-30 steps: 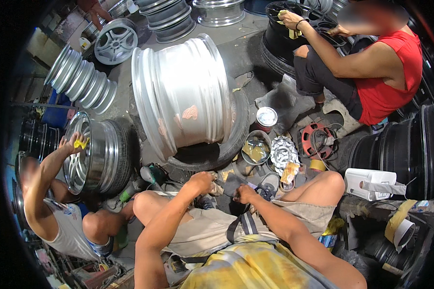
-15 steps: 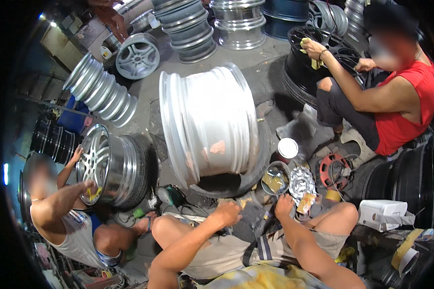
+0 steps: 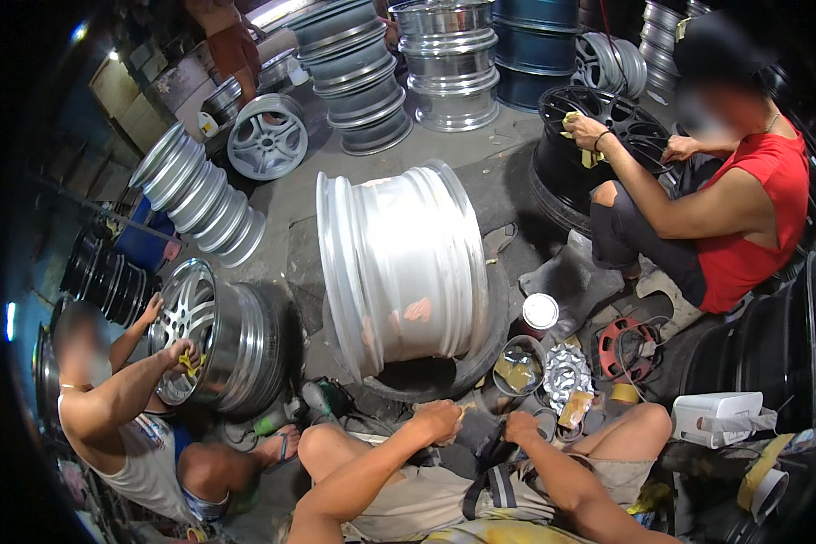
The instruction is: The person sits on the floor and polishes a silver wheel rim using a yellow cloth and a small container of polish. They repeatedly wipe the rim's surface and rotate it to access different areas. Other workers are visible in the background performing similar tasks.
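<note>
A large silver wheel rim (image 3: 399, 263) lies on its side before me, with pinkish patches on its lower barrel. Beneath it is a black tire (image 3: 491, 355). My left hand (image 3: 438, 421), closed, is over my lap just below the rim; a small tan bit shows at its fingertips, too small to name. To its right my right hand (image 3: 521, 426) is also closed, and what its fingers hold is hidden. Beyond my right hand stands an open tin (image 3: 519, 366) with murky yellowish contents. A crinkled silver piece (image 3: 568, 372) and a tan block (image 3: 575, 410) lie beside it.
A white-lidded can (image 3: 540, 313), a red reel (image 3: 627, 349) and a tape roll (image 3: 624, 393) are to the right. A person in red (image 3: 752, 218) wipes a black rim; another at left (image 3: 122, 417) rubs a polished rim (image 3: 236, 335). Stacked rims (image 3: 349, 77) stand behind.
My right hand has moved left, from beside the tin toward my left hand. The whole scene sits lower as my view tilts up. The left co-worker's hand with the yellow cloth has shifted along the rim.
</note>
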A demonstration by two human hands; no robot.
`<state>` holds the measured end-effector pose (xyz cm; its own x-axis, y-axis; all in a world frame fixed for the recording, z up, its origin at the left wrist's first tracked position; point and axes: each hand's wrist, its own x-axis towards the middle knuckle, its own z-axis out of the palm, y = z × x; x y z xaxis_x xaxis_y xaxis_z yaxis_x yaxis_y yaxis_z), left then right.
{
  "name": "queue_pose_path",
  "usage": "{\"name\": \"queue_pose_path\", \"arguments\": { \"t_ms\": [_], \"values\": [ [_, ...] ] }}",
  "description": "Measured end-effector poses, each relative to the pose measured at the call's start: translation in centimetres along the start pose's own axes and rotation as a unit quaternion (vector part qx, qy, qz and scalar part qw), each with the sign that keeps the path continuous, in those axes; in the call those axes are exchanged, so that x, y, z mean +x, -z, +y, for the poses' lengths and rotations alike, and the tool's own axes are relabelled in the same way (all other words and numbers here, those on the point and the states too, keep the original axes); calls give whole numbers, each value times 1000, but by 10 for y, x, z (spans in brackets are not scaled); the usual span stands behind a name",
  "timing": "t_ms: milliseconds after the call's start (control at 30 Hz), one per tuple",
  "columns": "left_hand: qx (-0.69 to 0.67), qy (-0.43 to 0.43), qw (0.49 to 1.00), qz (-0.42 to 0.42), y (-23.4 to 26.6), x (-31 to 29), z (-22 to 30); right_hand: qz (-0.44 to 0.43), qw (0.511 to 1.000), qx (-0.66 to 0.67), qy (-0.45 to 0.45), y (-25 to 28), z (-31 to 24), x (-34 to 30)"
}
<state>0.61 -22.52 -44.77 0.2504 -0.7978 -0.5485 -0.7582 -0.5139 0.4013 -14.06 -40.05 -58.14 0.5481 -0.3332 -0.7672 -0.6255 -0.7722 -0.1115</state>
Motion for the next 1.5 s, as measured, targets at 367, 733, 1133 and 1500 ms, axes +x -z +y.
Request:
{"name": "queue_pose_path", "arguments": {
  "t_ms": [367, 733, 1133, 1500],
  "values": [
    [-190, -49, 975, 103, 30, -6, 18, -100, 852, 376, 350, 129, -3, -55],
    [-561, -23, 805, 190, 65, -14, 21, 83, 783, 540, 298, 186, -27, -117],
    [-651, -29, 734, 193, 87, -24, 27, 68, 787, 514, 335, 195, -32, -129],
    [-450, 0, 837, 312, 80, -23, 36, 158, 767, 527, 329, 176, -45, -125]
  ]
}}
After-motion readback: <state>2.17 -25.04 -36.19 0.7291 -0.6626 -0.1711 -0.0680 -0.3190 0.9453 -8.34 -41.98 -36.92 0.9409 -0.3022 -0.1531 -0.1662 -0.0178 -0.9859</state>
